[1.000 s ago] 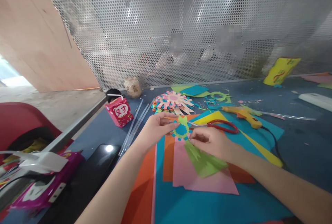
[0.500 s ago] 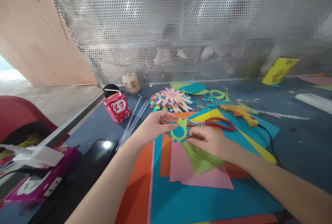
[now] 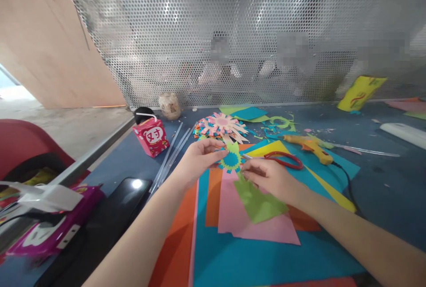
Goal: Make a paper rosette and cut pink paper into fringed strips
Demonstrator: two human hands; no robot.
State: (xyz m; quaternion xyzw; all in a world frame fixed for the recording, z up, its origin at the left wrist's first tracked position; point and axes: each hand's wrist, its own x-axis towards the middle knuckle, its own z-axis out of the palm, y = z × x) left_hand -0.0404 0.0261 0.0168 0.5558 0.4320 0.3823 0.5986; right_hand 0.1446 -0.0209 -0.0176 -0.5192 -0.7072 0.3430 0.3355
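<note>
A small paper rosette (image 3: 230, 158), blue in the middle with a green fringed ring and blue tabs, is held up over the sheets. My left hand (image 3: 204, 156) pinches its left edge between thumb and fingers. A pointed green paper piece stands up at its top. Close by its lower right edge, my right hand (image 3: 266, 176) has its fingertips pinched together; what lies between them is too small to tell. Beneath that hand lies a green sheet (image 3: 259, 202) on a pink sheet (image 3: 233, 216). Red-handled scissors (image 3: 284, 159) rest just behind my right hand.
Finished pink and blue rosettes (image 3: 221, 125) are piled behind. A yellow glue gun (image 3: 311, 147) lies to the right, clear glue sticks (image 3: 173, 154) to the left. A red drink carton (image 3: 151, 137), phone (image 3: 128, 202) and purple power strip (image 3: 60, 229) stand left. A perforated metal screen (image 3: 186, 25) closes the back.
The rosette has risen slightly in my left hand. My right fingers have shifted to its lower right edge, and the green tail seen below it earlier no longer shows clearly.
</note>
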